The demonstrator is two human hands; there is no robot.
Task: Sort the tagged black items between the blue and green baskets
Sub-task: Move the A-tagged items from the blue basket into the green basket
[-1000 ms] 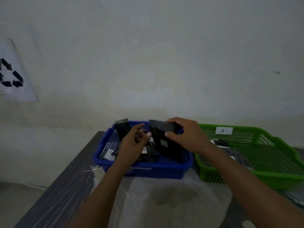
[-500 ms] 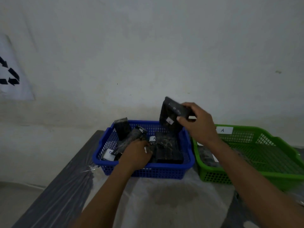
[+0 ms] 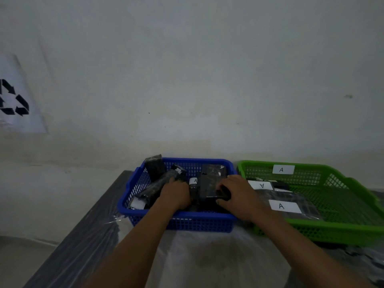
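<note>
The blue basket (image 3: 182, 215) holds several black items with white tags. Both hands are inside it. My left hand (image 3: 176, 194) reaches down among the items beside a long black pack (image 3: 158, 186), and its fingertips are hidden. My right hand (image 3: 241, 198) curls its fingers around the lower end of a flat black pack (image 3: 208, 183) in the middle of the basket. A small item with an "A" tag (image 3: 194, 181) lies between the hands. To the right, the green basket (image 3: 332, 225) holds black packs (image 3: 291, 196) with "A" tags.
A white "A" label (image 3: 283, 169) is on the green basket's back wall. Both baskets sit on a dark table under a clear plastic sheet (image 3: 197, 256), against a pale wall. The table's left edge runs diagonally. A recycling sign (image 3: 14, 100) hangs at the left.
My right hand held a black pack raised over the basket edge; now it is down in the blue basket on another flat pack. My left hand stayed in the blue basket.
</note>
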